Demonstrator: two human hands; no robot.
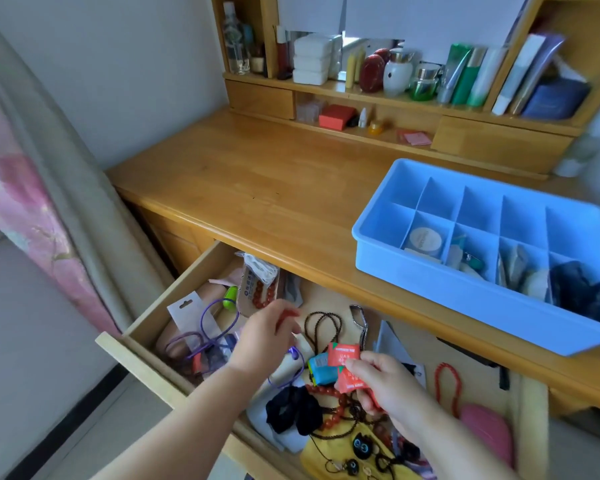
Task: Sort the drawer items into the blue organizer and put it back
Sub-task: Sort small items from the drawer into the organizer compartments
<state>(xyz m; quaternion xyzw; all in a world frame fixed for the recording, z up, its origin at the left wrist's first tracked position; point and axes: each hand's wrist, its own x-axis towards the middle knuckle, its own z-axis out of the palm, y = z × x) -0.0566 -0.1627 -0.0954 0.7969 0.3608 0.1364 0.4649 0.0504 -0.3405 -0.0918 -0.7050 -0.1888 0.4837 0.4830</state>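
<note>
Desk w/ blue organizer [371,251]; right hand [392,386] pinches orange packets [343,355] over drawer [146,327].

A honey-coloured wooden tabletop [257,174] stands against a plain white wall [118,64], beside a pink floral curtain [21,188], in bright daylight.
</note>
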